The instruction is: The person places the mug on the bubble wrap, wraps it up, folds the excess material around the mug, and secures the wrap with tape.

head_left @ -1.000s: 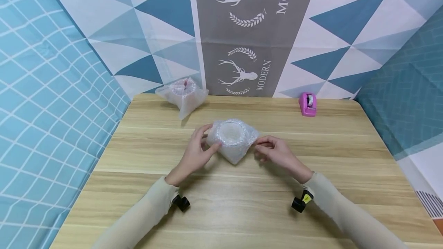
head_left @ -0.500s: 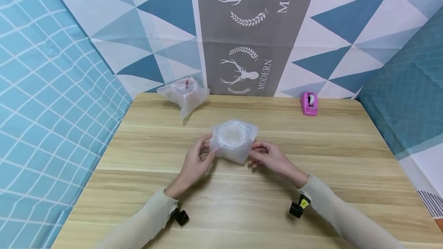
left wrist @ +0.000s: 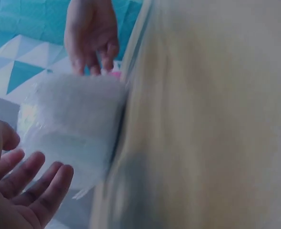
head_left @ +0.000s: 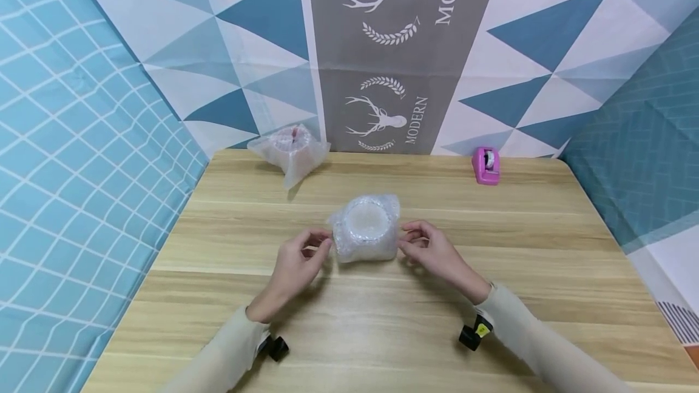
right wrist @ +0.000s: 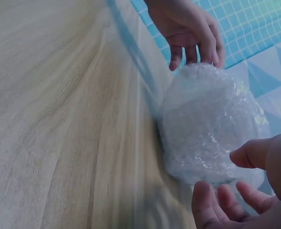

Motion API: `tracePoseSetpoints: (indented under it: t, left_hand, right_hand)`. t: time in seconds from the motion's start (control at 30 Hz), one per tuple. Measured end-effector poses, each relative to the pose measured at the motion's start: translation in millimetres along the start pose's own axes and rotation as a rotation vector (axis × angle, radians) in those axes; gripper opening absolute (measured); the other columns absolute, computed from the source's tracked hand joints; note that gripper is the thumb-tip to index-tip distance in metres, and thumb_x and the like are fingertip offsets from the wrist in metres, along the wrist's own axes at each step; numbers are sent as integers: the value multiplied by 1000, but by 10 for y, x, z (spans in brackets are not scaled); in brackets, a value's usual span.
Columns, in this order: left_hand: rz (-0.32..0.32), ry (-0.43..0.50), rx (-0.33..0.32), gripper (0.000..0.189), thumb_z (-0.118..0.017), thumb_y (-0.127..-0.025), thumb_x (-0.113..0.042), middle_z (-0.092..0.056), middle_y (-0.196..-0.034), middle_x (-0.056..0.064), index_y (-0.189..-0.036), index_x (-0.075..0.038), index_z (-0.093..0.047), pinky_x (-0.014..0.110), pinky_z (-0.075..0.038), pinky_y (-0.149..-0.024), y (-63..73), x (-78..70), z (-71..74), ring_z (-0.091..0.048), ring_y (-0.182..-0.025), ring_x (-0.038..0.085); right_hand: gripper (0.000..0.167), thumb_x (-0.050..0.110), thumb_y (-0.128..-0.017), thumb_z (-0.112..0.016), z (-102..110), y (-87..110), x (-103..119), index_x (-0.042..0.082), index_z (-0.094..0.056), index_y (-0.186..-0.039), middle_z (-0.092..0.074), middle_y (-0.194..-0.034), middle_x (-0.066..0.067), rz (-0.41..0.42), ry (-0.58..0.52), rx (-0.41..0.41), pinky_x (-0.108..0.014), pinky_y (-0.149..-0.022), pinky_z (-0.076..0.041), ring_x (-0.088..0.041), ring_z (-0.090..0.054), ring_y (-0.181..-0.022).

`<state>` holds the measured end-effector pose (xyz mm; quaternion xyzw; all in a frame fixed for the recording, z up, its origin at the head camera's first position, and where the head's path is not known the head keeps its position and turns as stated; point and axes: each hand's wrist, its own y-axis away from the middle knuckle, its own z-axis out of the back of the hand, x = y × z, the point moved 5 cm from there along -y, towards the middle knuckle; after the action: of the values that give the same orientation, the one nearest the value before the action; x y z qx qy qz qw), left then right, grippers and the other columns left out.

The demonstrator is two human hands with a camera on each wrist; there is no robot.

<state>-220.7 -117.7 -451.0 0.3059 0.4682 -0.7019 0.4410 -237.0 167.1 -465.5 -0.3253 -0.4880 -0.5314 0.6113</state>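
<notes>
A round-topped bundle in clear bubble wrap [head_left: 367,228] sits mid-table with a straight wrapped edge toward me. What is inside shows only as a pale round shape. At its left side, my left hand [head_left: 297,261] has its fingertips right by the wrap; the left wrist view shows those fingers [left wrist: 50,188] spread and relaxed. On the other side, my right hand [head_left: 434,252] has thumb and fingertips at the bundle's right edge. In the right wrist view its thumb [right wrist: 250,155] overlaps the wrap, parted from the loosely bent fingers.
Toward the back left stands another bubble-wrapped package [head_left: 292,153] with a red bit on top. A pink tape dispenser [head_left: 486,165] is at the back right. The wooden table [head_left: 360,326] ends at a patterned cloth backdrop, with blue cloth to the left.
The bundle has turned, so the pointed corner that faced me is now a straight edge. My left hand has drawn back left from it; my right hand has stayed by its right side.
</notes>
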Motion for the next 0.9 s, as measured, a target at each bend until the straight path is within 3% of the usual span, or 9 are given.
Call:
tracePoseSetpoints:
  t: [0.13,0.33,0.53,0.9]
  left_hand:
    - [-51,-127,-10,26,-71,-94,-1,-72,-115,15,-120,0,-67,35,-64,-76,-118,-15,94,-73,-97,28]
    - [-90,-260,84,44,-76,-88,3,-64,-129,21,-131,3,-64,34,-64,-78,-281,10,73,-69,-107,37]
    - [-171,-341,157,39,-78,-87,2,-71,-119,21,-124,3,-68,32,-64,-77,-351,54,-58,-73,-96,30]
    - [-250,-393,112,18,-72,-89,7,-77,-100,15,-106,2,-76,27,-63,-74,-398,11,-117,-75,-84,22]
  right_hand:
    - [25,10,-93,-74,-18,73,79,-4,-64,-113,-69,-101,-16,97,103,-27,-23,-75,-60,-18,-67,-85]
    - [27,2,-89,-76,-143,117,103,-5,-65,-113,-72,-103,-17,166,109,-5,-21,-79,-60,-18,-69,-88]
    - [26,4,-88,-78,-242,95,86,-4,-65,-110,-72,-102,-16,181,110,-12,-22,-78,-61,-20,-71,-88]
    - [21,8,-88,-80,-279,-22,97,0,-67,-103,-71,-98,-12,118,102,-63,-20,-76,-59,-17,-68,-87]
